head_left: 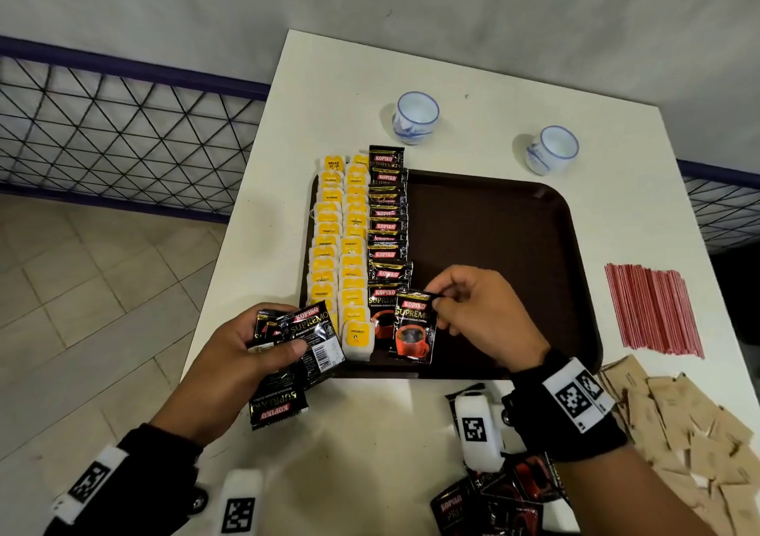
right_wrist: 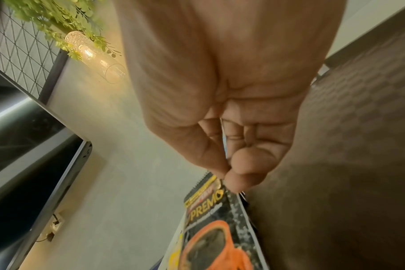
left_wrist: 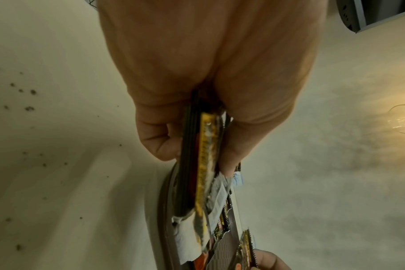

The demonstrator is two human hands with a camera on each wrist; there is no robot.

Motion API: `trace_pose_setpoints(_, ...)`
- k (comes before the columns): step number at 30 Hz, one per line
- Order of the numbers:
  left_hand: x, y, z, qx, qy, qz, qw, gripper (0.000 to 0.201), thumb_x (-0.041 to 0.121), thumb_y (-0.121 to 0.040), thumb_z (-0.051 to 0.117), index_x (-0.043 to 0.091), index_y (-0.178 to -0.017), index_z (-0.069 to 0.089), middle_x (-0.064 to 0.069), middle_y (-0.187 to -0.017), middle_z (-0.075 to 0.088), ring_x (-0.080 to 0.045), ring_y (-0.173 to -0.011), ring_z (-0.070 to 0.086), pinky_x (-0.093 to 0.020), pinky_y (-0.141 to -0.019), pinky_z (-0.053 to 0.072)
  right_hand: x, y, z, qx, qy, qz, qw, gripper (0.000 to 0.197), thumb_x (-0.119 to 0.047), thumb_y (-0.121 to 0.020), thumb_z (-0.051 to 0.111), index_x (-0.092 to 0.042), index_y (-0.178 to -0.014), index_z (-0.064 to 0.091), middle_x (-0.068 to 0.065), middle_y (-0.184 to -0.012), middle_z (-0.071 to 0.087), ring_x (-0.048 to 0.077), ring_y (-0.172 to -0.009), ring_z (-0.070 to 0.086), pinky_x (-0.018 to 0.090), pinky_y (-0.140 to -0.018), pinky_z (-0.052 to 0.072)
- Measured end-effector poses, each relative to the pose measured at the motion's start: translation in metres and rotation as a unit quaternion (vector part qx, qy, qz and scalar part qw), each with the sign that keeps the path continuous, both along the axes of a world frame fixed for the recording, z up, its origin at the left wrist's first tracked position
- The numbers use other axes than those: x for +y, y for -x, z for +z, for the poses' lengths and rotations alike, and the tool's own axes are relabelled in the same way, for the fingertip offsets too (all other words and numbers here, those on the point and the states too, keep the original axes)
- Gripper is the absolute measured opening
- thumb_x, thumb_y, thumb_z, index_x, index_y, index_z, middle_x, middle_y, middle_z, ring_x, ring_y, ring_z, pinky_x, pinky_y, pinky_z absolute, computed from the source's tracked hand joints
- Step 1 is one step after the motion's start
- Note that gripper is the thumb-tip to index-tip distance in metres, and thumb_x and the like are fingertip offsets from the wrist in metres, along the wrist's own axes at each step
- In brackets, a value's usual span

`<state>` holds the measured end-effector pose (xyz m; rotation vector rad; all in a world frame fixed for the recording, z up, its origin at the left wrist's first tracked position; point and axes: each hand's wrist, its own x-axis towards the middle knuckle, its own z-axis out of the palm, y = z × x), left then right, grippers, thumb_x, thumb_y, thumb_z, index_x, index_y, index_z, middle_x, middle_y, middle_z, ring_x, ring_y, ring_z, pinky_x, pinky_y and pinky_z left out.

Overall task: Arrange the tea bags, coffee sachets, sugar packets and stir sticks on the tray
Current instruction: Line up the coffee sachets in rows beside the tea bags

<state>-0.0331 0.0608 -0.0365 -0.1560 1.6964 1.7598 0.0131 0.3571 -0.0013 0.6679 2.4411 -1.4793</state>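
Note:
A dark brown tray (head_left: 514,223) lies on the white table. Two columns of yellow tea bags (head_left: 339,247) fill its left side, with a column of black coffee sachets (head_left: 386,223) beside them. My right hand (head_left: 473,309) pinches the top corner of one coffee sachet (head_left: 413,325) (right_wrist: 210,228) at the tray's near edge, right of that column. My left hand (head_left: 246,354) grips a stack of coffee sachets (head_left: 300,342) (left_wrist: 201,173) over the tray's near left corner. Red stir sticks (head_left: 654,309) and brown sugar packets (head_left: 691,432) lie on the table to the right.
Two white and blue cups (head_left: 415,116) (head_left: 553,149) stand behind the tray. More coffee sachets (head_left: 493,502) lie on the table near my right wrist, and one (head_left: 279,410) lies under my left hand. A wire fence (head_left: 115,132) borders the table's left.

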Motion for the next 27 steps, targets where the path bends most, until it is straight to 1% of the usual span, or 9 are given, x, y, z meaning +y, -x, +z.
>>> trace_pose_setpoints(2,0.000,0.000,0.000,0.000,0.001,-0.002,1.000,0.036,0.018,-0.068,0.078,0.025,-0.103,0.074,-0.012,-0.104,0.076,-0.034,-0.089,0.074,-0.050,-0.074,0.060,-0.002,0.000,-0.005,0.001,0.005,0.002,1.000,0.019,0.005,-0.088,0.064,-0.014,-0.085,0.064,0.005,-0.065,0.065,0.018,-0.058,0.066,0.025,-0.050,0.052)
trace_pose_setpoints(3,0.000,0.000,0.000,0.001,0.002,-0.002,1.000,0.036,0.018,-0.068,0.078,0.025,-0.103,0.074,-0.011,-0.104,0.076,-0.034,-0.089,0.074,-0.049,-0.075,0.060,-0.003,0.000,-0.007,0.000,0.005,0.003,1.000,0.018,0.005,-0.088,0.065,-0.013,-0.085,0.063,0.005,-0.065,0.065,0.020,-0.058,0.067,0.026,-0.051,0.052)
trace_pose_setpoints(11,0.005,0.002,0.005,0.009,0.005,-0.011,1.000,0.037,0.018,-0.068,0.078,0.025,-0.104,0.074,-0.010,-0.105,0.076,-0.034,-0.091,0.075,-0.047,-0.077,0.059,-0.012,-0.002,-0.019,-0.017,0.016,0.004,1.000,0.014,0.001,-0.089,0.067,-0.012,-0.087,0.066,0.008,-0.072,0.068,0.017,-0.060,0.070,0.024,-0.053,0.054)
trace_pose_setpoints(15,0.012,0.004,0.007,0.016,0.011,-0.022,1.000,0.038,0.018,-0.069,0.078,0.026,-0.106,0.074,-0.009,-0.106,0.077,-0.033,-0.093,0.075,-0.049,-0.083,0.059,-0.014,0.000,-0.021,-0.015,0.013,-0.008,1.000,0.015,0.000,-0.088,0.069,-0.014,-0.087,0.065,0.011,-0.074,0.069,0.016,-0.059,0.070,0.027,-0.053,0.055)
trace_pose_setpoints(16,0.014,0.004,0.008,0.018,0.014,-0.026,0.999,0.038,0.017,-0.070,0.079,0.026,-0.106,0.074,-0.008,-0.105,0.077,-0.033,-0.093,0.075,-0.048,-0.083,0.059,-0.015,0.000,-0.021,-0.015,0.013,-0.011,1.000,0.014,0.000,-0.088,0.069,-0.013,-0.088,0.064,0.013,-0.076,0.069,0.017,-0.059,0.070,0.028,-0.053,0.056)
trace_pose_setpoints(18,0.017,0.006,0.008,0.023,0.020,-0.032,0.999,0.036,0.008,-0.074,0.083,0.027,-0.104,0.074,-0.008,-0.105,0.077,-0.032,-0.094,0.075,-0.047,-0.082,0.059,-0.017,0.001,-0.022,-0.013,0.013,-0.022,1.000,0.014,0.000,-0.088,0.070,-0.011,-0.088,0.062,0.018,-0.078,0.069,0.019,-0.058,0.070,0.028,-0.053,0.056)
trace_pose_setpoints(21,0.024,0.007,0.011,0.035,0.032,-0.046,0.998,0.035,-0.001,-0.084,0.075,0.029,-0.101,0.075,-0.005,-0.105,0.078,-0.028,-0.095,0.075,-0.043,-0.081,0.058,-0.018,0.000,-0.024,-0.012,0.010,-0.033,0.999,0.012,0.000,-0.088,0.071,-0.007,-0.088,0.061,0.021,-0.077,0.068,0.018,-0.056,0.070,0.025,-0.051,0.055)
trace_pose_setpoints(25,0.035,0.011,0.018,0.049,0.040,-0.064,0.996,0.036,-0.002,-0.084,0.075,0.031,-0.098,0.074,-0.002,-0.105,0.078,-0.023,-0.093,0.076,-0.037,-0.079,0.057,-0.018,-0.002,-0.024,-0.011,0.011,-0.047,0.999,0.014,-0.004,-0.087,0.073,-0.010,-0.085,0.061,0.016,-0.075,0.068,0.019,-0.058,0.071,0.025,-0.052,0.056)
trace_pose_setpoints(27,0.041,0.013,0.023,0.056,0.046,-0.067,0.995,0.033,-0.001,-0.084,0.075,0.027,-0.102,0.073,0.000,-0.104,0.078,-0.022,-0.093,0.076,-0.035,-0.079,0.058,-0.016,-0.003,-0.023,0.007,-0.031,-0.050,0.998,0.015,-0.012,-0.086,0.075,-0.019,-0.083,0.062,0.005,-0.075,0.068,0.015,-0.063,0.071,0.028,-0.058,0.057)
